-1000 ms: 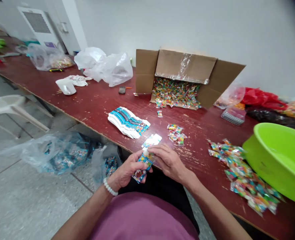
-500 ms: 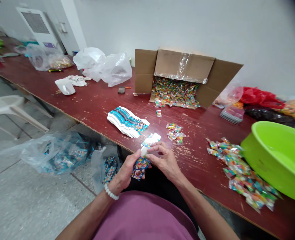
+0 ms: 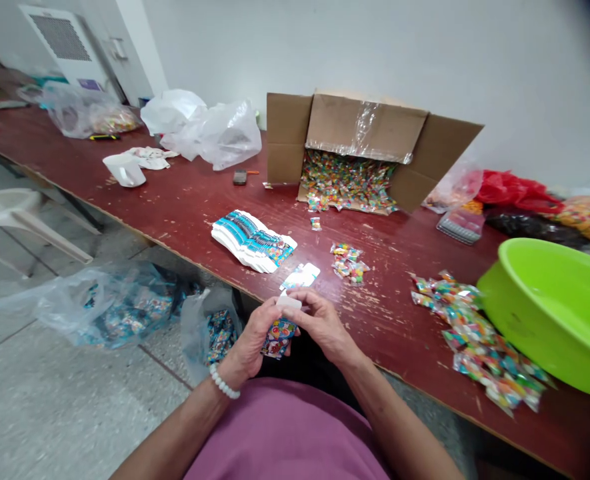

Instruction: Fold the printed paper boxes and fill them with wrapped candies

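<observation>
Between my hands, just off the table's front edge, is a small printed carton (image 3: 279, 333) with a colourful blue front and a white flap turned up. My left hand (image 3: 255, 333) is wrapped round its side, the thumb near the flap. My right hand (image 3: 322, 325) pinches the white flap at the top with thumb and fingers. Beyond them a flat carton (image 3: 302, 275) lies on the table. Left of it is a fanned stack of flat cartons (image 3: 252, 241). Small wrapped candy packets (image 3: 349, 264) sit to the right in a little heap.
An open cardboard box (image 3: 369, 133) full of candy packets lies at the back. At right, more packets (image 3: 479, 340) lie by a green basin (image 3: 539, 320). Plastic bags (image 3: 235, 133) and a white jug (image 3: 125, 171) are at left. Bags of cartons (image 3: 125, 307) stand on the floor near a stool (image 3: 9, 207).
My right hand's fingers have closed in on the carton's top, and the white flap now faces me more squarely. The left hand keeps its hold. The view has shifted slightly.
</observation>
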Tool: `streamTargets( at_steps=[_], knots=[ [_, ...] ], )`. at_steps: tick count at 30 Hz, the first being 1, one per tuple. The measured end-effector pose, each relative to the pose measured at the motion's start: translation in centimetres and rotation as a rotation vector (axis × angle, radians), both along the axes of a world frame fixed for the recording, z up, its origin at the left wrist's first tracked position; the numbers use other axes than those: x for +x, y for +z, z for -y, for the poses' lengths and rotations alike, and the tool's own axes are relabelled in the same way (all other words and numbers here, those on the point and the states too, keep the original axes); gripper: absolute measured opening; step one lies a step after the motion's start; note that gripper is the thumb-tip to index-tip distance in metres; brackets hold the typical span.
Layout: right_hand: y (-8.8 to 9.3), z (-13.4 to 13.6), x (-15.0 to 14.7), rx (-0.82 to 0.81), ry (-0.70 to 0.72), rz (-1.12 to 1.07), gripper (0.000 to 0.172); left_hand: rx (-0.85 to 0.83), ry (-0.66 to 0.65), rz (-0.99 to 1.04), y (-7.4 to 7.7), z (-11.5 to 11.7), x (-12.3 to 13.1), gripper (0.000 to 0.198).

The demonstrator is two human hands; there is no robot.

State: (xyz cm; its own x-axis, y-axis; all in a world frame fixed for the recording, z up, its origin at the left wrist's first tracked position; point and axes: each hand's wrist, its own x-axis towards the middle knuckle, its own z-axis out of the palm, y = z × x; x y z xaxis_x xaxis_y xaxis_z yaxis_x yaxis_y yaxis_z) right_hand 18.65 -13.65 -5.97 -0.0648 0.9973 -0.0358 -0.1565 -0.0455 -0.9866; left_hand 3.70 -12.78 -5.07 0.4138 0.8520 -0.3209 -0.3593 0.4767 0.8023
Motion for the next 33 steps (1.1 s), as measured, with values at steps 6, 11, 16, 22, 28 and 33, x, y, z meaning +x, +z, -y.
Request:
streamTargets(
  at_steps=[6,11,16,22,28,33],
  knots=[
    [0.2,0.0,0.3,0.421,-0.069,0.419,0.015,-0.239,-0.152,0.115,-0.1,-0.6,-0.2,0.057],
    [0.7,0.5,0.2,0.259,-0.007,0.296,0.012,-0.239,-0.088,0.128,-0.1,-0.7,-0.2,0.052],
    [0.9,-0.2,-0.6,0.013,-0.006,0.024,0.021,-0.19,-0.049,0.032,-0.4,-0.3,0.1,0.062],
    [0.6,0.4,-0.6,0.133,-0.031,0.221,0.022,-0.185,-0.015,0.019,-0.2,-0.7,-0.4,0.053],
    [-1.3,1.2,-1.2,0.398,0.052,0.379,0.019,-0.224,0.045,0.007,-0.4,-1.3,-1.4,0.046],
    [-2.1,-2.2,1.5,0.378,-0.099,0.707,0.035,0.051,0.29,-0.298,-2.9,-1.9,-4.7,0.058]
  ],
)
